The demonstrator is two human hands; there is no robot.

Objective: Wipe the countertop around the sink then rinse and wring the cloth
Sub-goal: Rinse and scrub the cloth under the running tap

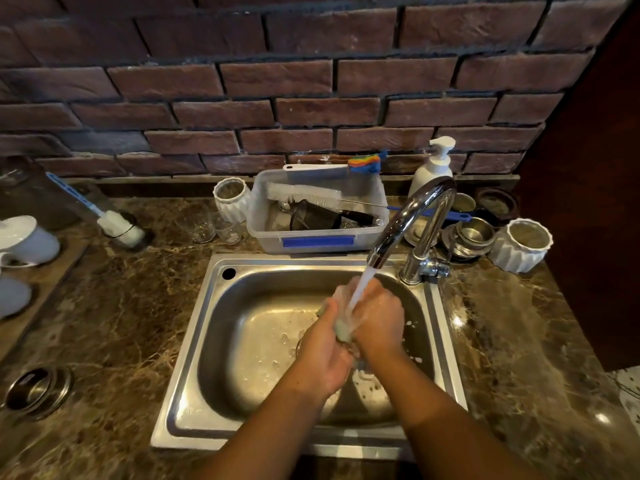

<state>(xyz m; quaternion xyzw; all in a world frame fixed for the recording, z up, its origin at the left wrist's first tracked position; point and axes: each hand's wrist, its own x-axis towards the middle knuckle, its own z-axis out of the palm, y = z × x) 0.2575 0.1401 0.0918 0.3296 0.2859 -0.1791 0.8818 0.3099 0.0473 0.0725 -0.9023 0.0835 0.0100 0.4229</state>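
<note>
My left hand (323, 355) and my right hand (377, 323) are both curled round the cloth (343, 329), which is bunched between them over the middle of the sink (194, 348). Only a small pale grey-green part of the cloth shows between my palms; the rest is hidden by my fingers. Water (362, 287) runs from the tap (412, 216) straight onto the cloth and my hands, and drops lie on the sink floor.

The counter (121, 306) is brown marble and wraps round the sink on all sides. Behind the sink stands a clear tub (311, 233) with a blue clip, holding a white bottle brush, a dark strainer and other tools. A rainbow brush (367, 162) lies across its back rim. A white pump bottle (433, 168) stands behind the tap; I can read no label on it. To the right are steel bowls (474, 237) and a white ribbed pot (523, 245). Left of the tub are another ribbed pot (232, 199) and two glasses (211, 225). I can read no writing or brand anywhere.
</note>
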